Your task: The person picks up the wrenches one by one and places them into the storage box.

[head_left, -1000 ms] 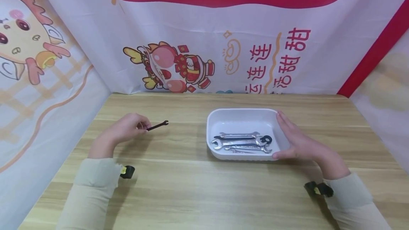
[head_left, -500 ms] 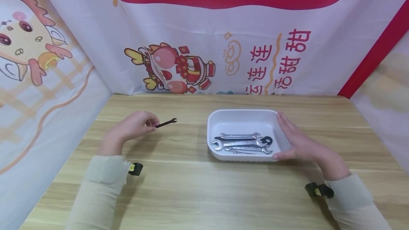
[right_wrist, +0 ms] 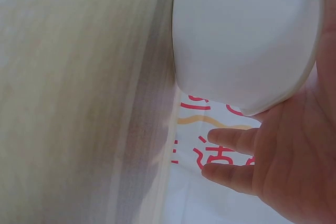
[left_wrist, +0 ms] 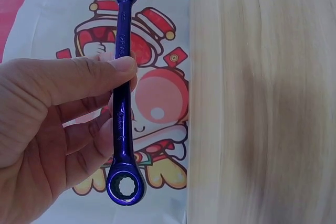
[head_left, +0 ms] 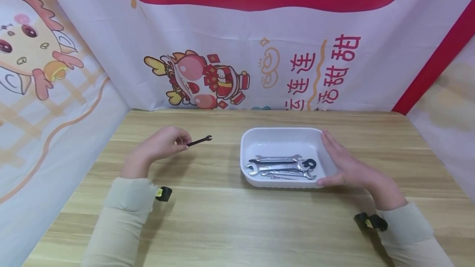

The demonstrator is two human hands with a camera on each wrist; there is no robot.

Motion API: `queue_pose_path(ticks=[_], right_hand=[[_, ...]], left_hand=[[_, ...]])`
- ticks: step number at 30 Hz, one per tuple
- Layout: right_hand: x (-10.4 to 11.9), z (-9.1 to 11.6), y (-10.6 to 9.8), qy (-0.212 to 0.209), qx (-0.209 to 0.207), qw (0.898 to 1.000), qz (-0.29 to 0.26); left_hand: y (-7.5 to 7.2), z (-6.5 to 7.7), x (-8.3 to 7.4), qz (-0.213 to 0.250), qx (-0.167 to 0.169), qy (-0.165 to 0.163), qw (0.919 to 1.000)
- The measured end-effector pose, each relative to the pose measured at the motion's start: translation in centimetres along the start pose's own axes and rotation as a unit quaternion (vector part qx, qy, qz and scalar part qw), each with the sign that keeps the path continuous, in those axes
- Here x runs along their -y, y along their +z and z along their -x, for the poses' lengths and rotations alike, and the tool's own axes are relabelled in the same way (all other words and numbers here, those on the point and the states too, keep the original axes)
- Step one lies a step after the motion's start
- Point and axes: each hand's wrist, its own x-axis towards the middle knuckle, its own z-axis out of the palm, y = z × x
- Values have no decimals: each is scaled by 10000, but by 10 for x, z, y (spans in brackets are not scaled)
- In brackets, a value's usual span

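Note:
A dark purple-blue ratcheting combination wrench [left_wrist: 122,124] is pinched mid-shank between the thumb and fingers of my left hand [head_left: 163,145]. Its open jaw end points up and its ring end down in the left wrist view; in the head view the open end points right, towards the box. My right hand [head_left: 349,166] spans the right end of a white plastic box [head_left: 280,138], thumb at the near corner and fingers at the far one. Two of its fingers [right_wrist: 231,177] stick out straight below the box in the right wrist view. Several silver and black wrenches [head_left: 278,167] lie inside the box.
The box stands on a wood-grain table [head_left: 237,226]. A white printed cloth [head_left: 230,28] with red and cartoon figures hangs along the table's back edge, and another printed cloth [head_left: 41,127] hangs at the left side.
My left hand has moved right and slightly away from me with the wrench, closer to the box. My right hand and the box have stayed in place.

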Motion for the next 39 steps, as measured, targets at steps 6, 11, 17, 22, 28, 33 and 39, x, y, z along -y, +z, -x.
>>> queue_pose_path(ticks=[6, 11, 17, 22, 28, 33, 39], right_hand=[[0, 0, 0, 7, 1, 10000, -1], [1, 1, 0, 50, 25, 10000, -8], [2, 1, -1, 44, 30, 10000, -6], [2, 1, 0, 25, 14, 10000, 12], [1, 1, 0, -13, -1, 10000, 8], [1, 0, 0, -75, 0, 9999, -78], [1, 0, 0, -25, 14, 9999, -116]], left_hand=[[-1, -5, -5, 8, 112, -16, 9999], [-1, -10, -9, -12, 127, -3, 9999], [1, -14, -14, 5, 83, -20, 10000], [1, -19, -19, 78, 28, 45, 10000], [3, -29, -29, 134, 1, 153, 9998], [3, -37, -38, 145, -18, 229, 9996], [5, -46, -48, 194, 116, 229, 9995]])
